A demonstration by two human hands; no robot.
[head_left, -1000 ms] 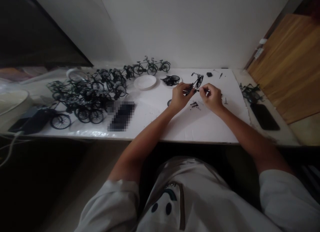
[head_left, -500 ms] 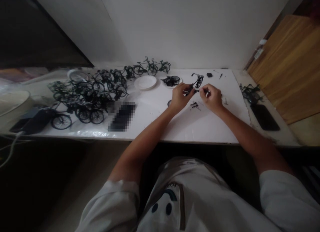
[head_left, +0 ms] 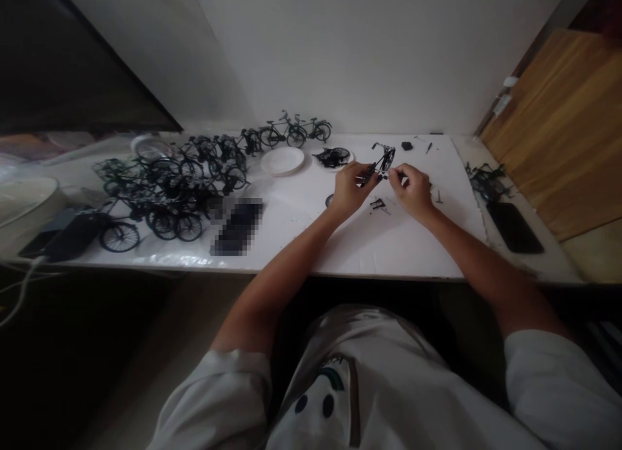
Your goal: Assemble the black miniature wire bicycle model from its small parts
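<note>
My left hand (head_left: 348, 190) and my right hand (head_left: 412, 188) meet over the white table (head_left: 389, 243), both pinched on a small black model bicycle frame (head_left: 382, 160) held just above the surface. The left fingers grip its near end; the right fingertips pinch a tiny part against it that is too small to name. Small black loose parts (head_left: 378, 205) lie on the table right under my hands.
Several finished black model bicycles (head_left: 170, 184) crowd the table's left half. A white dish (head_left: 282, 160) and a dish with dark parts (head_left: 334, 156) stand behind my hands. A dark phone (head_left: 514, 226) lies at right, a blurred dark object (head_left: 238, 226) nearer the front edge.
</note>
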